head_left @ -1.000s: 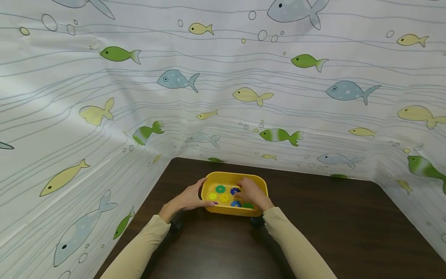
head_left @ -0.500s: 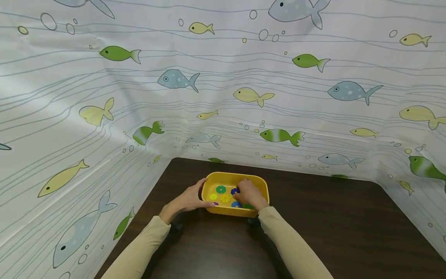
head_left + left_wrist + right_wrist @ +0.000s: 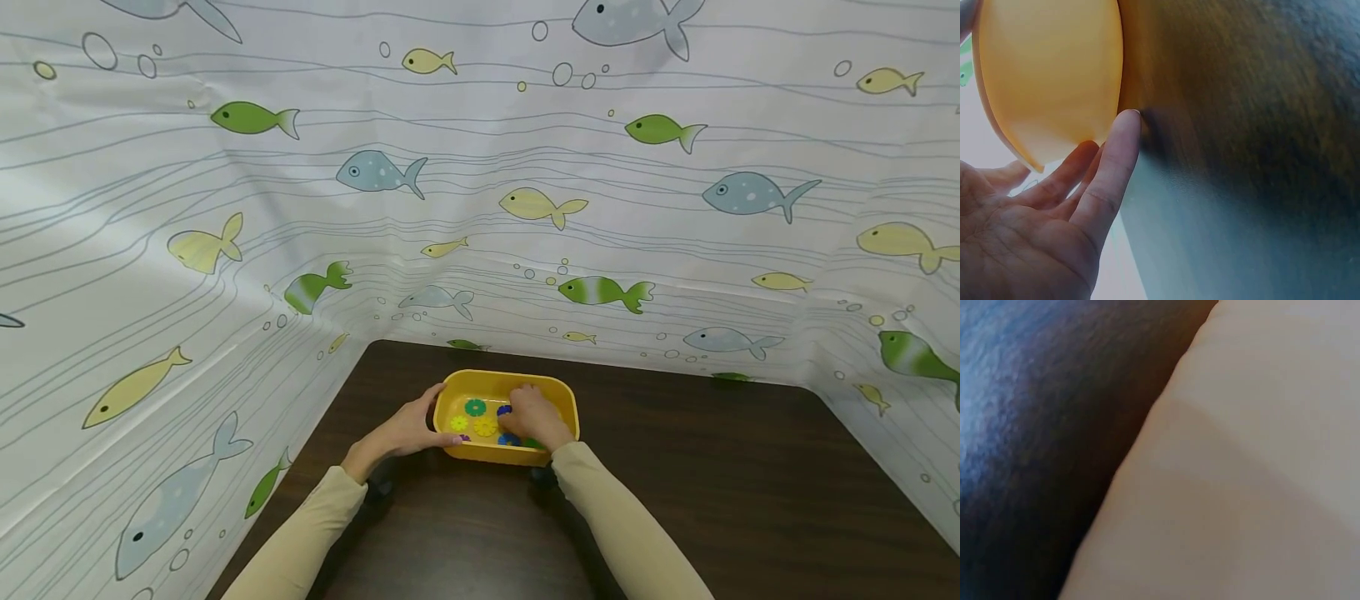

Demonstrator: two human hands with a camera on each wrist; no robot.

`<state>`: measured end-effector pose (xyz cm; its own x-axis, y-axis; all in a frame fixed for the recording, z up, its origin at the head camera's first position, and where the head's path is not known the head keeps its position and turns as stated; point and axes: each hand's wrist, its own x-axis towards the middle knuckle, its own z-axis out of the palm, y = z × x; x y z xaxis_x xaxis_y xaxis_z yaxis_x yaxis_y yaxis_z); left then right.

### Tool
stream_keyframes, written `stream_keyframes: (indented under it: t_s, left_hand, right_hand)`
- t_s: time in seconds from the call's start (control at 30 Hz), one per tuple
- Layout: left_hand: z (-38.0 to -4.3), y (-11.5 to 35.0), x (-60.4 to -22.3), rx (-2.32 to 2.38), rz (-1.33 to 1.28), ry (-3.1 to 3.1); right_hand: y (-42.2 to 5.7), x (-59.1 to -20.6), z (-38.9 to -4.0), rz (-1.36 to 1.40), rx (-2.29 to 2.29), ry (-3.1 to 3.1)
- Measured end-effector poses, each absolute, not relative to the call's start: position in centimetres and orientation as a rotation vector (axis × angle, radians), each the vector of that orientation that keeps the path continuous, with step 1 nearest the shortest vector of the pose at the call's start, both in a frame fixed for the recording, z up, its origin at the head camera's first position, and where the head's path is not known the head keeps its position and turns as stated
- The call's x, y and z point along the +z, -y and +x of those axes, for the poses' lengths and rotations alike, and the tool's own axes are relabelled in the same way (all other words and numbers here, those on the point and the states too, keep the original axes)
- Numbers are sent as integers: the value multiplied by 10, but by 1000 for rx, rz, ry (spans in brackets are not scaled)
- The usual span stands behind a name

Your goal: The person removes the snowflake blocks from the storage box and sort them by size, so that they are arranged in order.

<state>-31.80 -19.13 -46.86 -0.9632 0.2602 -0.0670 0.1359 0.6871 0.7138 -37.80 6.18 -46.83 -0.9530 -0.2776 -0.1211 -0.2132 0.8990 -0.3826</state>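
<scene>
A yellow plastic tub point(image 3: 501, 454) stands on the dark table, with several notched, flower-shaped plastic discs on its floor. Among them are a green disc point(image 3: 476, 407), a yellow disc point(image 3: 486, 427) and a blue disc point(image 3: 508, 439). My left hand point(image 3: 407, 427) holds the tub's left end, its thumb at the front rim. In the left wrist view, fingertips point(image 3: 1124, 125) of that hand touch the tub's outer wall. Inside the right part of the tub is my right hand point(image 3: 536, 417), bent down over the discs; its fingertips are hidden, as is anything between them.
The dark wooden table point(image 3: 712, 483) extends to the right and front of the tub. A white fish-printed sheet point(image 3: 480, 125) rises behind and at both sides. The right wrist view holds only a beige sleeve point(image 3: 1241, 475) and blurred tabletop.
My right hand has shifted slightly lower and leftward inside the tub, and its fingers have gone from visible to mostly hidden. The left hand and the tub have stayed in place.
</scene>
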Motion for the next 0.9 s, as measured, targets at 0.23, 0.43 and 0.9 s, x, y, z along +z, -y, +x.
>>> stream_keyframes:
  t_s: [0.23, 0.43, 0.9]
  left_hand:
    - [-318, 191, -469, 1129, 341, -2738]
    - [-317, 192, -469, 1130, 347, -2747]
    - [-324, 189, -470, 1175, 352, -2775]
  right_hand:
    - [-67, -461, -376, -390, -814, -2849]
    - [-74, -454, -373, -469, -855, -2942]
    - [-127, -445, -344, -611, -874, -3205]
